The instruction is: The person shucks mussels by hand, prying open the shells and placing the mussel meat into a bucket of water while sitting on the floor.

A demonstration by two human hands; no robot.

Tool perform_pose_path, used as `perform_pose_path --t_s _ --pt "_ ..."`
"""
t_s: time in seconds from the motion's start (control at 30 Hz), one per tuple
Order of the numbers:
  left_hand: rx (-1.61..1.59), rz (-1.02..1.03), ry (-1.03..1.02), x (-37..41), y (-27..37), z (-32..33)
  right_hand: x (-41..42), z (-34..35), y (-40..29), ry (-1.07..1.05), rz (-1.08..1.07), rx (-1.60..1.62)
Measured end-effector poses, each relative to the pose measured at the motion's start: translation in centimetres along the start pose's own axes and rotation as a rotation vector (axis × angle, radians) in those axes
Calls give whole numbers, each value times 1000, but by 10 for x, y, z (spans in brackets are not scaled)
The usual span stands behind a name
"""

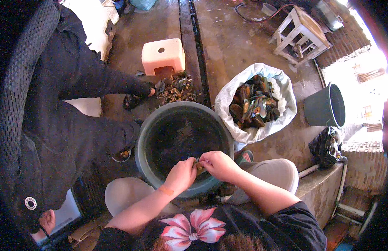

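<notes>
Over the near rim of a large grey-green plastic tub [145, 125], my two hands meet. A brownish mussel [200, 169] is between them, mostly covered by fingers. My left hand [183, 174] grips its left side. On the right, the fingertips of my right hand [218, 164] are pinched at the shell. Whether the shell is parted cannot be seen. The tub's inside is dark, and its contents are hard to make out. Right of the tub stands a white woven sack [223, 108] with its mouth rolled down, full of mussels [255, 103], some with gaping shells.
Scraps and shell bits [176, 89] lie on the wet floor beyond the tub, by a peach plastic stool [162, 56]. A narrow drain channel [197, 40] runs behind. Another person [78, 125] in dark clothes is at left. A dark bucket [324, 106] and wooden stool [302, 34] stand right.
</notes>
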State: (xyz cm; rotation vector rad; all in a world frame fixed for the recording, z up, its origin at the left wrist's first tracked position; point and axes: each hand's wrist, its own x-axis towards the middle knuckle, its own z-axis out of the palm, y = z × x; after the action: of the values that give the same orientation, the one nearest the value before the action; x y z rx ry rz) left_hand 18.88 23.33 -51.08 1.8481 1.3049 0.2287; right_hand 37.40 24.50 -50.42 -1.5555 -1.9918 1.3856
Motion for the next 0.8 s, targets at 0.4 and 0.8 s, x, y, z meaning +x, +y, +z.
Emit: perform_pose_path --t_s 0.4,0.8 --pt "-753 -288 29 18 4 -15 15 -9 10 157 115 484" --pt "-791 -288 87 18 4 -14 17 -14 2 202 65 374"
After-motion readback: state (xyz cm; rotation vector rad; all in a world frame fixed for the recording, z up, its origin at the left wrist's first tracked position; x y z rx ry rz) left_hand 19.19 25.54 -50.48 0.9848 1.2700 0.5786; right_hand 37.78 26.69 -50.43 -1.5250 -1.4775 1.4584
